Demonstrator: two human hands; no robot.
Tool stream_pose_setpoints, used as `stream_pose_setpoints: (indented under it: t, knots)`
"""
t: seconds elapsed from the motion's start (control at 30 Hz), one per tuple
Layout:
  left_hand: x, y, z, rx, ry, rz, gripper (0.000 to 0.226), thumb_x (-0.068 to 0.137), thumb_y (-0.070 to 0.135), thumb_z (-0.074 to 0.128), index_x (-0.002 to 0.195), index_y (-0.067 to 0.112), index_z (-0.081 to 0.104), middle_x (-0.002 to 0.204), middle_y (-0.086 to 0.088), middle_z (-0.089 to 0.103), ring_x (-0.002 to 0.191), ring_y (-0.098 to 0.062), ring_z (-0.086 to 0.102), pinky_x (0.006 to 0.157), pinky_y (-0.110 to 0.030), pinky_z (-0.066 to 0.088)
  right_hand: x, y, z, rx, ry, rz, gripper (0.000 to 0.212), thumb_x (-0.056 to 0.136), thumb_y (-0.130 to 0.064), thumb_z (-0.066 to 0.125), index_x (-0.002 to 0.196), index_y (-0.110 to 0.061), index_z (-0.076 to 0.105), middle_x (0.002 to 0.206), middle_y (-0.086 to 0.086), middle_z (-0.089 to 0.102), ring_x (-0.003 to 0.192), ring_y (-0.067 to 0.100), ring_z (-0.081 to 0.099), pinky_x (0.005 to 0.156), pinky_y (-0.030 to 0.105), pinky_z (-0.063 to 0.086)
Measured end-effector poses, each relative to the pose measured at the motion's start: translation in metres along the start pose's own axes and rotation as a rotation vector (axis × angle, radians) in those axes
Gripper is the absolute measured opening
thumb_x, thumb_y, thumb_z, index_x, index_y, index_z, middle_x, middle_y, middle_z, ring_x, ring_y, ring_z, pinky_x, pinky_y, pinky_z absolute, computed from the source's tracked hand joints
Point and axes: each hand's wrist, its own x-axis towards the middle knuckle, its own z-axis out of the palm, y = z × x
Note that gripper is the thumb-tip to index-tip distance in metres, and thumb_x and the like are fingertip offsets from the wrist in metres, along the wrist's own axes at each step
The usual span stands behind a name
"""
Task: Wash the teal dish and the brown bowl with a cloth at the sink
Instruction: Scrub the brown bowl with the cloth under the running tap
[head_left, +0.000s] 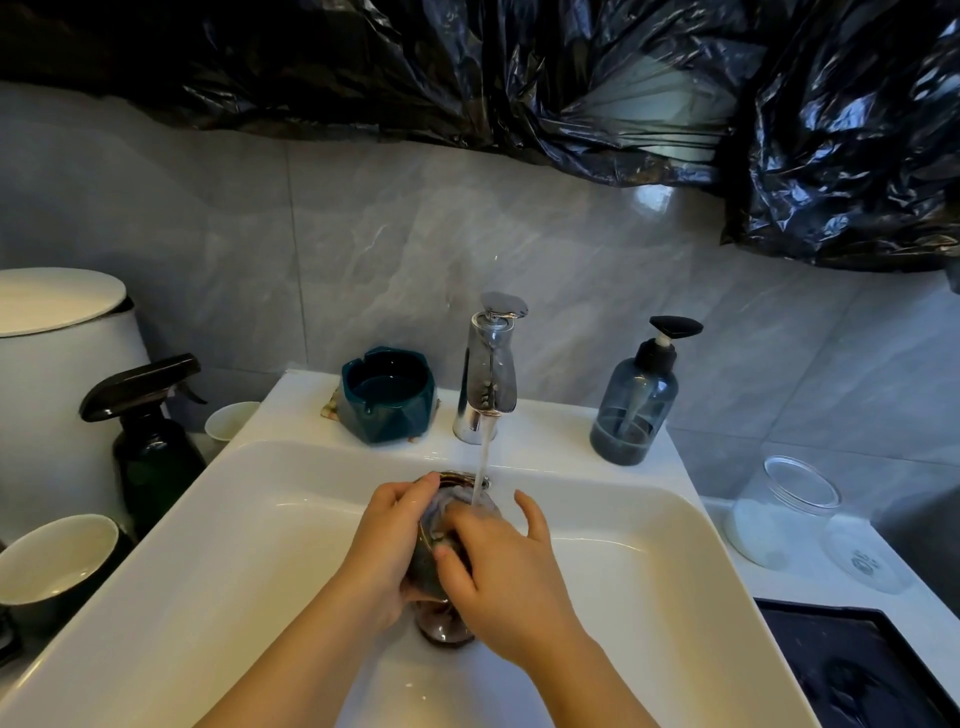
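one of two pieces is mid-wash, i judge. in the white sink (208, 519), lower centre, the left hand (384, 540) grips the brown bowl (427, 571) while the right hand (498, 566) curls round the cloth (451, 505), rubbing inside. the teal dish (384, 397) sits on the ledge above; whether it is washed i cannot tell.
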Motion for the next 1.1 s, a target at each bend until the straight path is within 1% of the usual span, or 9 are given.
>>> stream_pose_setpoints:
  t: [0.1,0.23,0.33,0.5,0.6,0.7,0.87,1.0,1.1]
  knots:
    - [0.0,0.002,-0.001,-0.044,0.07,0.048,0.022,0.091,0.035,0.055,0.107,0.02,0.051,0.098,-0.01,0.063,0.085,-0.026,0.063,0.056,-0.033,0.051,0.001,-0.004,0.0,-0.02,-0.099,0.013,0.037,0.089,-0.043,0.04,0.123,-0.031,0.045,0.124,-0.01,0.056,0.122,0.007,0.042,0.117,0.038,-0.002]
    - [-0.002,0.0,-0.001,-0.046,0.045,0.034,0.022,0.09,0.035,0.057,0.106,0.02,0.051,0.097,-0.011,0.064,0.084,-0.027,0.065,0.056,-0.033,0.052,0.004,-0.003,0.0,0.212,-0.194,0.129,0.048,0.076,-0.03,0.059,0.123,-0.032,0.045,0.109,-0.009,0.06,0.101,0.014,0.047,0.103,0.028,0.033]
    - [-0.003,-0.002,0.003,-0.033,0.001,0.01,0.024,0.089,0.034,0.059,0.105,0.017,0.053,0.093,-0.013,0.067,0.081,-0.027,0.067,0.06,-0.035,0.054,0.005,0.004,0.001,0.479,-0.24,0.273,0.052,0.066,-0.028,0.069,0.114,-0.036,0.05,0.104,-0.01,0.063,0.101,0.015,0.057,0.089,0.033,0.052]
    - [0.002,-0.005,0.002,-0.011,-0.056,-0.08,0.023,0.09,0.035,0.057,0.105,0.019,0.051,0.103,-0.017,0.063,0.091,-0.037,0.066,0.067,-0.058,0.056,0.003,0.014,-0.016,0.811,-0.267,0.311,0.033,0.079,-0.007,0.069,0.096,-0.034,0.06,0.092,-0.008,0.065,0.085,0.007,0.063,0.079,0.021,0.055]
    - [0.006,-0.01,-0.003,-0.035,-0.099,-0.122,0.032,0.086,0.039,0.06,0.112,0.022,0.052,0.113,-0.016,0.06,0.101,-0.041,0.062,0.069,-0.066,0.052,0.003,0.012,-0.019,0.906,-0.087,0.364,0.023,0.086,-0.007,0.062,0.094,-0.029,0.065,0.09,-0.008,0.066,0.084,0.007,0.063,0.071,0.015,0.054]
    - [0.008,-0.013,-0.006,-0.028,-0.118,-0.161,0.046,0.08,0.044,0.063,0.118,0.022,0.053,0.12,-0.016,0.059,0.105,-0.04,0.059,0.067,-0.066,0.052,0.007,0.011,-0.023,1.062,0.318,0.523,0.015,0.09,-0.013,0.058,0.088,-0.027,0.063,0.088,-0.007,0.066,0.085,0.009,0.062,0.062,0.015,0.05]
    - [0.004,-0.008,-0.005,-0.08,-0.093,-0.192,0.019,0.088,0.028,0.06,0.106,0.023,0.054,0.115,-0.014,0.06,0.105,-0.037,0.058,0.071,-0.057,0.055,0.002,0.016,-0.033,0.847,0.772,0.529,0.022,0.092,-0.013,0.053,0.082,-0.033,0.053,0.08,-0.012,0.058,0.073,-0.005,0.06,0.058,0.01,0.05]
    - [-0.005,-0.01,0.006,-0.005,-0.124,-0.14,0.02,0.091,0.034,0.056,0.106,0.022,0.056,0.108,-0.011,0.064,0.099,-0.032,0.062,0.077,-0.051,0.056,0.006,0.018,-0.012,0.578,0.553,0.48,0.015,0.089,-0.025,0.056,0.084,-0.04,0.057,0.09,-0.02,0.057,0.097,0.009,0.055,0.088,0.034,0.048]
    - [-0.008,-0.012,0.011,0.214,-0.092,0.027,0.021,0.092,0.041,0.052,0.101,0.023,0.057,0.104,-0.007,0.065,0.097,-0.025,0.062,0.082,-0.044,0.055,0.009,0.017,0.004,0.393,0.262,0.337,0.021,0.093,-0.031,0.049,0.109,-0.038,0.061,0.104,-0.025,0.058,0.107,0.004,0.049,0.097,0.031,0.043]
